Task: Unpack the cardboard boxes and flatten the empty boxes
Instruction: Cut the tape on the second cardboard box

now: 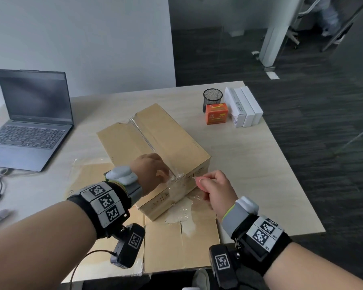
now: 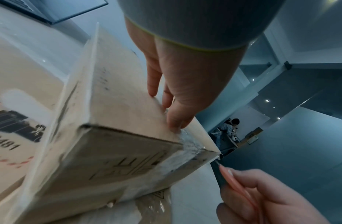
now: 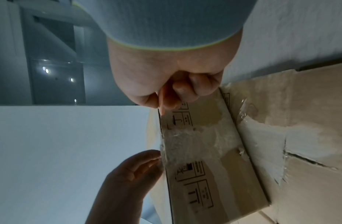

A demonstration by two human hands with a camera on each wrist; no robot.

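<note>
Sealed brown cardboard box [image 1: 155,151], long and low, lying near the middle of the pale wooden worktop [image 1: 260,174], its near end resting on a flattened sheet of brown cardboard [image 1: 176,248] at the worktop's near edge. Long axis running from the near edge toward the far left corner, with a strip of clear packing tape [image 1: 144,136] along the top seam and down over the near end face.

Left hand [image 1: 149,172] set on the top near end, fingers extended and pressing right beside the crinkled tape; nothing clasped in it. Right hand [image 1: 216,191] just off the near right corner of the box, fingers curled in a pinch on a small flat pink cutter [image 1: 199,182], tip pointing at the end face and apparently just short of touching it.

Key relation: taped seam lying to the left of the cutter tip, closer to the left hand. Likely next: tip brought across to the tape and drawn along the seam, away toward the far edge, left hand steadying.

Small orange carton [image 1: 216,113], black mesh pen cup [image 1: 212,99] and white boxes [image 1: 243,106] standing near the far right corner; open grey laptop [image 1: 29,122] at the left edge.
</note>
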